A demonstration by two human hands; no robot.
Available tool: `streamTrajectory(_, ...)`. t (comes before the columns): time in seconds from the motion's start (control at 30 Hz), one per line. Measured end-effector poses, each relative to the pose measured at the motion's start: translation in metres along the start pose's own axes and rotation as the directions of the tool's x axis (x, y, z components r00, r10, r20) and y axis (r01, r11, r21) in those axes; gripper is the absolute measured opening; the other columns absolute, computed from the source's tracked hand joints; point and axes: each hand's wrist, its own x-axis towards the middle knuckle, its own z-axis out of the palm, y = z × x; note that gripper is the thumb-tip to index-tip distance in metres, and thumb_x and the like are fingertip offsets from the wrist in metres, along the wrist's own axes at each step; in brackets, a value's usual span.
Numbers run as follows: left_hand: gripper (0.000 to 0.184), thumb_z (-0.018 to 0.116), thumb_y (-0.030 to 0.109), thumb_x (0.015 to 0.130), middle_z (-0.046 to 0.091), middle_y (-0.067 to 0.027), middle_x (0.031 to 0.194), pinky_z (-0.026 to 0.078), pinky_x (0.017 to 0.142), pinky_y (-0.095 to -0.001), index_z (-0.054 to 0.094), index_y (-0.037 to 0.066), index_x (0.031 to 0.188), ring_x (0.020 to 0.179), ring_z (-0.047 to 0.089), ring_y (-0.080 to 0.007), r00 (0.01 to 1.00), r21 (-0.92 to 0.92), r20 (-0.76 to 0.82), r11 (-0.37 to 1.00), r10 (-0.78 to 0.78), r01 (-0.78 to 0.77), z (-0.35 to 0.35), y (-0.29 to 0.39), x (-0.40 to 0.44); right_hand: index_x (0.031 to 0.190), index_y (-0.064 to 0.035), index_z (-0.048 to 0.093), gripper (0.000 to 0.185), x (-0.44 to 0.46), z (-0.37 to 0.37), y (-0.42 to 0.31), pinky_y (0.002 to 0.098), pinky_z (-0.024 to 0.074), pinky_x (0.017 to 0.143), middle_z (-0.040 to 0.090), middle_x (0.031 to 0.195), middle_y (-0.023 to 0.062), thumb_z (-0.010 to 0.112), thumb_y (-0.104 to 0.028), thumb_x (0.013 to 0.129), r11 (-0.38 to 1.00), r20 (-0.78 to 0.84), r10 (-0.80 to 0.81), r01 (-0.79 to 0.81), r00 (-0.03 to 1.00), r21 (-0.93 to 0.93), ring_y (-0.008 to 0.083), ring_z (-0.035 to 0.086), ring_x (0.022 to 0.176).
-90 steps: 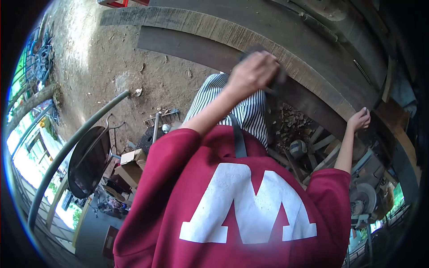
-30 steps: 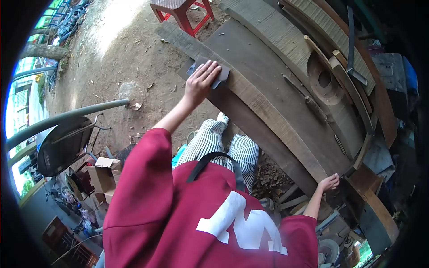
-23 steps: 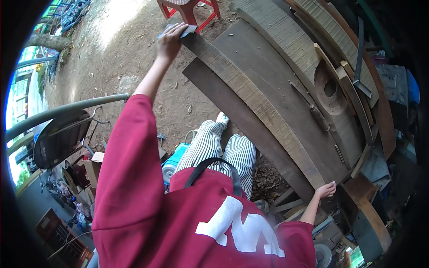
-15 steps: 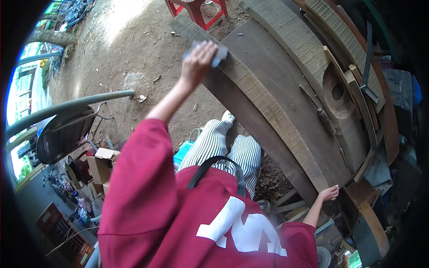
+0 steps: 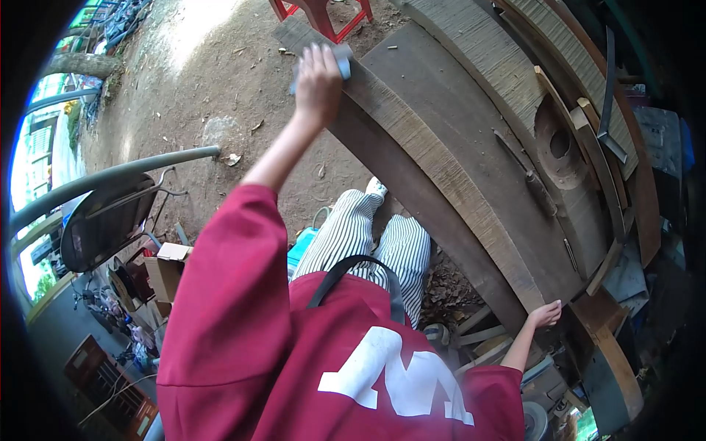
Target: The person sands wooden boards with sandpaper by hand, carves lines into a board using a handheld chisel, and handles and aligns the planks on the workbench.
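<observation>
My left hand [image 5: 320,84] is closed over a folded grey and light blue sheet [image 5: 343,65], pressed on the far part of a long curved wooden board [image 5: 434,158]. The board has a rough, sawn-looking upper edge. At its near end, my right hand [image 5: 546,314] has its fingers curled together against the board's corner; what lies inside them is hidden. A flat dark plank [image 5: 412,184] runs beside the board, on the side of my legs.
Beyond the board lie a dark panel [image 5: 456,95], a thin handled tool [image 5: 540,192], a metal square [image 5: 610,110] and more curved boards [image 5: 500,55]. A red stool [image 5: 320,16] stands at the top. On the left are a curved pipe [image 5: 125,175] and a cardboard box [image 5: 165,272].
My left hand has swept with the sheet to the board's far end, come back a little, and now shifted slightly toward the far end again. My right hand has stayed at the near end.
</observation>
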Motion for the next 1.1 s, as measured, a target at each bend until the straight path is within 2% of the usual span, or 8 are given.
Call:
streamTrajectory(0.13, 0.024, 0.045, 0.005, 0.075, 0.057, -0.02, 0.094, 0.048, 0.071, -0.0357, 0.053, -0.004, 0.096, 0.083, 0.058, -0.0296, 0.983, 0.172, -0.003, 0.968, -0.185, 0.182, 0.049, -0.059, 0.061, 0.105, -0.0067, 0.056, 0.038, 0.002, 0.001, 0.003, 0.0379, 0.0299, 0.091, 0.055, 0.108, 0.0102, 0.037, -0.036, 0.09, 1.0, 0.007, -0.029, 0.029, 1.0, -0.008, 0.0248, 0.046, 0.106)
streamTrajectory(0.27, 0.013, 0.049, 0.011, 0.07, 0.058, -0.0175, 0.074, 0.048, 0.063, -0.0376, 0.058, 0.002, 0.075, 0.07, 0.059, -0.0302, 0.965, -0.104, -0.011, 0.96, -0.262, 0.259, 0.08, -0.08, 0.07, 0.104, -0.0066, 0.057, 0.036, 0.001, 0.001, 0.003, 0.0383, 0.0305, 0.09, 0.056, 0.106, 0.0107, 0.038, -0.035, 0.09, 1.0, 0.002, -0.011, 0.011, 1.0, -0.001, 0.0256, 0.048, 0.104)
streamTrajectory(0.33, 0.028, 0.045, 0.01, 0.076, 0.058, -0.0213, 0.091, 0.047, 0.075, -0.0353, 0.053, -0.008, 0.096, 0.085, 0.058, -0.03, 0.976, 0.048, 0.167, 0.99, -0.137, 0.13, 0.033, -0.048, 0.046, 0.104, -0.0063, 0.057, 0.036, 0.002, 0.0, 0.003, 0.0384, 0.0306, 0.09, 0.056, 0.106, 0.011, 0.038, -0.034, 0.09, 1.0, 0.002, -0.009, 0.009, 1.0, 0.011, 0.0259, 0.048, 0.103)
streamTrajectory(0.4, 0.028, 0.046, 0.008, 0.074, 0.058, -0.022, 0.089, 0.046, 0.075, -0.0329, 0.053, -0.008, 0.095, 0.084, 0.058, -0.0299, 0.999, 0.074, -0.046, 0.997, 0.025, -0.022, 0.02, -0.017, 0.008, 0.104, -0.0057, 0.056, 0.036, 0.001, 0.001, 0.004, 0.0387, 0.0305, 0.09, 0.056, 0.106, 0.011, 0.038, -0.033, 0.09, 0.999, -0.007, -0.041, 0.041, 0.999, 0.03, 0.0262, 0.048, 0.103)
streamTrajectory(0.47, 0.023, 0.045, 0.004, 0.076, 0.059, -0.0169, 0.096, 0.047, 0.079, -0.0332, 0.055, -0.001, 0.096, 0.091, 0.058, -0.0266, 0.985, -0.05, 0.145, 0.995, 0.095, -0.089, -0.027, 0.022, -0.017, 0.103, -0.0054, 0.057, 0.035, 0.0, -0.002, 0.001, 0.0387, 0.0312, 0.09, 0.056, 0.106, 0.0112, 0.039, -0.033, 0.09, 0.999, 0.004, -0.037, 0.037, 0.999, 0.036, 0.0264, 0.048, 0.103)
streamTrajectory(0.6, 0.033, 0.052, 0.007, 0.079, 0.054, -0.0053, 0.116, 0.038, 0.098, -0.0323, 0.055, 0.01, 0.111, 0.108, 0.051, -0.0193, 0.881, -0.396, -0.063, 0.799, 0.469, -0.453, -0.016, -0.003, -0.041, 0.103, -0.0048, 0.057, 0.035, 0.0, -0.002, -0.002, 0.0384, 0.0325, 0.088, 0.057, 0.105, 0.011, 0.04, -0.032, 0.09, 0.999, 0.01, -0.009, 0.008, 1.0, 0.032, 0.027, 0.048, 0.102)
streamTrajectory(0.8, 0.03, 0.048, -0.001, 0.079, 0.06, -0.0042, 0.105, 0.044, 0.091, -0.0291, 0.058, 0.011, 0.105, 0.099, 0.057, -0.0175, 0.985, -0.142, -0.029, 0.975, 0.17, -0.172, 0.031, -0.131, 0.026, 0.101, -0.0047, 0.057, 0.034, 0.002, 0.0, 0.005, 0.0387, 0.0333, 0.087, 0.058, 0.103, 0.0117, 0.04, -0.032, 0.09, 0.999, -0.016, -0.047, 0.047, 0.999, 0.017, 0.0282, 0.05, 0.099)
streamTrajectory(1.1, 0.013, 0.057, 0.009, 0.076, 0.063, -0.0005, 0.091, 0.052, 0.072, -0.0256, 0.061, 0.014, 0.087, 0.085, 0.06, -0.0134, 0.831, -0.457, -0.334, 0.694, 0.446, -0.556, -0.022, 0.043, -0.035, 0.102, -0.0078, 0.058, 0.035, 0.0, 0.0, 0.001, 0.0405, 0.0289, 0.091, 0.053, 0.108, 0.0095, 0.042, -0.036, 0.089, 1.0, -0.053, -0.024, 0.024, 0.998, 0.018, 0.0245, 0.045, 0.106)
